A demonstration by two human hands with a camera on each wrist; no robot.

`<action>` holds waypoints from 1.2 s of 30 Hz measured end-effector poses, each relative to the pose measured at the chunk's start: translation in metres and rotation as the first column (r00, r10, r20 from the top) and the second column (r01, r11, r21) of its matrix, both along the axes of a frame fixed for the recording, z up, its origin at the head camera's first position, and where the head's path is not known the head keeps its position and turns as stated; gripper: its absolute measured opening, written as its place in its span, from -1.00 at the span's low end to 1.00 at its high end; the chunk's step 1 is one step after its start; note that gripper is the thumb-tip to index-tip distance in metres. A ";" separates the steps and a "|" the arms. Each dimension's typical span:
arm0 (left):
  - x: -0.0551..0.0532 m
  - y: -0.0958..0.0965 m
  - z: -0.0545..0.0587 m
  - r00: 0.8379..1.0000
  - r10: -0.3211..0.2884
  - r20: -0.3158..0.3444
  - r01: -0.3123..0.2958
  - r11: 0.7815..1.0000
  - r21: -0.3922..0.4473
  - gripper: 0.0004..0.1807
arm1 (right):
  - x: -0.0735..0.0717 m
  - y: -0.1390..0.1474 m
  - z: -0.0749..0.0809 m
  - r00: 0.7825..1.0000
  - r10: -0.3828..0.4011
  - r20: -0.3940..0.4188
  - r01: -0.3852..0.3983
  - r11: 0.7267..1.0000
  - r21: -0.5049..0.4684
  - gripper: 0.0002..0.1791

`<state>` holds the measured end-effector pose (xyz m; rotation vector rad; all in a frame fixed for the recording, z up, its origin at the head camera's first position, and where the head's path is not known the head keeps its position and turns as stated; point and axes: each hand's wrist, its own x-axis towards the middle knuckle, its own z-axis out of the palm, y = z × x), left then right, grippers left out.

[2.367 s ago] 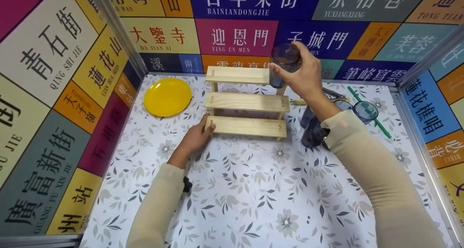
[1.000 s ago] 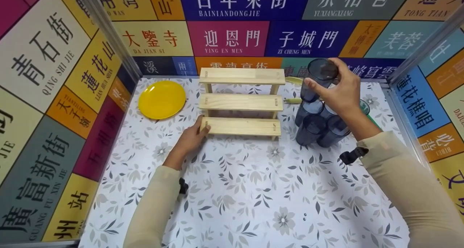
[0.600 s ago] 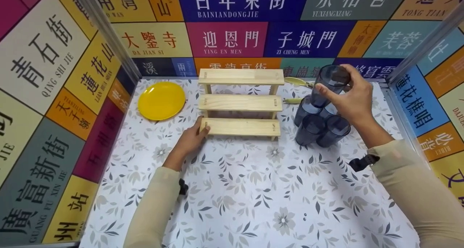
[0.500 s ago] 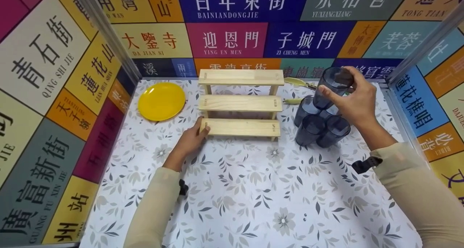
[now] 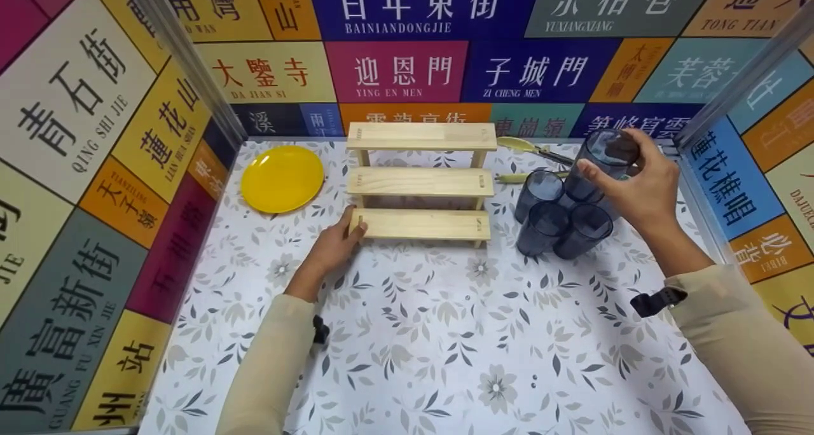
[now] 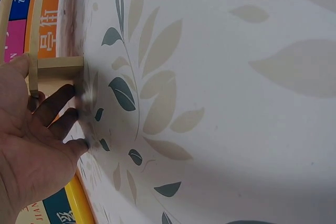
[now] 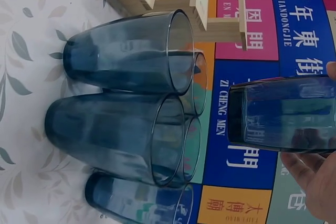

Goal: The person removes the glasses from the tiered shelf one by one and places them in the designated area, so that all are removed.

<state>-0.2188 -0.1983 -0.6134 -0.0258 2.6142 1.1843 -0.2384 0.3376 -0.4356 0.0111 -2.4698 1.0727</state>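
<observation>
A three-step wooden display rack [image 5: 421, 182] stands at the back of the table. My left hand [image 5: 336, 241] grips the left end of its lowest step, thumb on top; in the left wrist view the other fingers reach below the board [image 6: 34, 35]. My right hand [image 5: 655, 184] holds a blue-tinted drinking glass [image 5: 598, 158] by its sides, near the rim. This glass hangs upright, apart from the table, as the right wrist view shows. Several matching glasses [image 5: 542, 229] stand upright close together beside and below it, right of the rack.
A yellow plate [image 5: 282, 179] lies left of the rack. Behind the glasses lie tongs with yellow-green tips [image 5: 518, 145], partly hidden. Lettered panels [image 5: 397, 71] wall in the back and both sides of the flower-patterned tabletop [image 5: 432, 333].
My right hand has carried the glass from the rack's top step rightward, then lower, to the standing glasses. My left hand stays on the lowest step. The view has shifted slightly.
</observation>
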 end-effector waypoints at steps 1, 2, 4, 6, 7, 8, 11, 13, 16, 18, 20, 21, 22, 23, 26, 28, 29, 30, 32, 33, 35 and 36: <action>0.000 0.000 0.000 1.000 -0.001 -0.003 0.001 1.000 0.006 -0.07 | 0.001 0.002 -0.001 1.000 0.000 -0.003 0.000 1.000 -0.002 -0.14; 0.000 -0.001 0.000 1.000 -0.004 -0.007 0.004 1.000 0.008 -0.07 | 0.002 0.003 -0.001 1.000 0.000 -0.006 0.000 1.000 -0.002 -0.15; 0.000 -0.001 0.000 1.000 -0.005 -0.012 0.005 1.000 0.005 -0.07 | 0.003 0.006 -0.003 1.000 -0.010 -0.006 0.010 1.000 -0.007 -0.16; 0.000 0.000 0.000 1.000 -0.006 -0.018 0.006 1.000 -0.001 -0.07 | 0.005 0.008 -0.004 1.000 -0.023 -0.007 0.023 1.000 -0.009 -0.17; 0.000 0.000 0.001 1.000 -0.006 -0.020 0.006 1.000 -0.004 -0.08 | 0.005 0.010 -0.005 1.000 -0.029 -0.009 0.029 1.000 -0.011 -0.18; 0.000 0.000 0.001 1.000 -0.006 -0.021 0.006 1.000 -0.007 -0.08 | 0.006 0.011 -0.006 0.999 -0.036 -0.009 0.036 0.999 -0.010 -0.18; 0.000 0.000 0.002 1.000 -0.004 -0.022 0.004 1.000 -0.011 -0.09 | 0.007 0.015 -0.009 0.999 -0.049 -0.016 0.049 0.999 -0.007 -0.19; 0.001 0.000 0.002 1.000 -0.004 -0.022 0.003 1.000 -0.015 -0.09 | 0.008 0.018 -0.011 0.998 -0.058 -0.016 0.058 0.998 -0.002 -0.20; 0.001 0.000 0.002 1.000 -0.003 -0.023 0.002 1.000 -0.017 -0.09 | 0.009 0.023 -0.014 0.997 -0.072 -0.006 0.072 0.997 -0.005 -0.21; 0.001 0.001 0.002 1.000 -0.002 -0.023 0.001 1.000 -0.020 -0.09 | 0.010 0.026 -0.016 0.996 -0.084 0.004 0.084 0.996 -0.006 -0.20; 0.001 0.001 0.002 1.000 0.000 -0.020 -0.001 1.000 -0.018 -0.09 | 0.011 0.030 -0.018 0.996 -0.091 0.013 0.091 0.996 -0.008 -0.19; 0.001 0.001 0.003 1.000 0.002 -0.019 -0.002 1.000 -0.017 -0.08 | 0.011 0.031 -0.018 0.995 -0.096 0.017 0.096 0.995 -0.008 -0.18; 0.001 0.001 0.003 1.000 0.001 -0.021 -0.001 1.000 -0.019 -0.08 | 0.012 0.033 -0.019 0.995 -0.101 0.020 0.101 0.995 -0.007 -0.18; 0.001 0.001 0.003 1.000 0.000 -0.020 -0.001 1.000 -0.019 -0.08 | 0.013 0.034 -0.019 0.994 -0.107 0.025 0.107 0.994 -0.004 -0.17; 0.001 0.001 0.004 1.000 -0.001 -0.019 0.000 1.000 -0.016 -0.08 | 0.016 0.038 -0.020 0.992 -0.121 0.037 0.121 0.993 0.000 -0.13; 0.001 0.001 0.004 1.000 -0.001 -0.013 0.001 1.000 -0.016 -0.07 | 0.019 0.041 -0.020 0.991 -0.126 0.048 0.126 0.992 0.002 -0.12; 0.001 0.001 0.004 1.000 0.000 -0.009 0.000 1.000 -0.014 -0.07 | 0.020 0.042 -0.020 0.990 -0.130 0.054 0.130 0.992 0.005 -0.12; 0.001 0.001 0.003 1.000 0.000 -0.006 0.000 1.000 -0.014 -0.07 | 0.020 0.043 -0.020 0.989 -0.134 0.060 0.134 0.991 0.007 -0.12; 0.001 0.001 0.003 1.000 -0.001 0.001 0.001 1.000 -0.013 -0.06 | 0.022 0.045 -0.020 0.987 -0.147 0.072 0.146 0.989 0.011 -0.12; 0.000 0.001 0.003 1.000 -0.002 0.005 0.002 1.000 -0.011 -0.06 | 0.022 0.046 -0.020 0.984 -0.157 0.080 0.157 0.988 0.014 -0.12; 0.000 0.001 0.001 1.000 -0.004 0.006 0.004 1.000 -0.012 -0.06 | 0.023 0.048 -0.021 0.981 -0.171 0.088 0.170 0.985 0.016 -0.11; 0.000 0.001 0.001 1.000 -0.004 0.006 0.005 1.000 -0.012 -0.06 | 0.023 0.049 -0.021 0.980 -0.175 0.090 0.175 0.985 0.015 -0.11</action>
